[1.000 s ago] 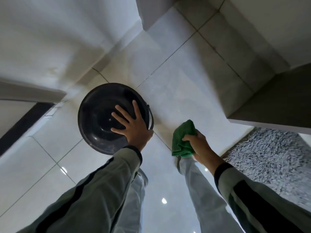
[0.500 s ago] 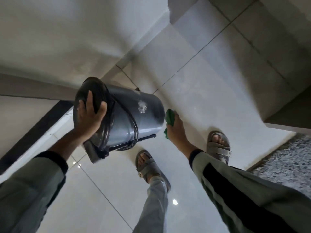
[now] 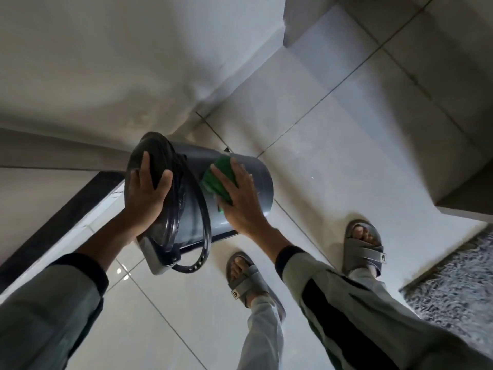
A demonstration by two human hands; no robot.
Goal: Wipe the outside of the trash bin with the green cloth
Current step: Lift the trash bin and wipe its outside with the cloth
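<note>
Head view, looking down at a tiled floor (image 3: pixel 306 145).

Far left: dark strip (image 3: pixel 57 220) along the base of the wall (image 3: pixel 93 62).

Left hand (image 3: pixel 148 194): flat on the black lid (image 3: pixel 153 153) of the trash bin (image 3: pixel 194 209), fingers spread, thumb hooked over the lid's edge. Palm pressed on; not a closed fist.

Trash bin: grey, tipped on its side, lid end toward the left, base end toward the right. Held off the floor between the two hands. A black hoop handle (image 3: pixel 204 236) hangs loose around the body near the lid end.

Green cloth (image 3: pixel 217 178): bunched on the upper side of the bin's outer wall.

Right hand (image 3: pixel 241 201): open, fingers extended, laid over the cloth and pressing it against the bin wall.

Below the bin: two feet in grey sandals, left sandal (image 3: pixel 244 276) and right sandal (image 3: pixel 364 243), both flat on the tiles.

Far right: shaggy grey rug (image 3: pixel 458 289), its edge near the right sandal, not touching.
</note>
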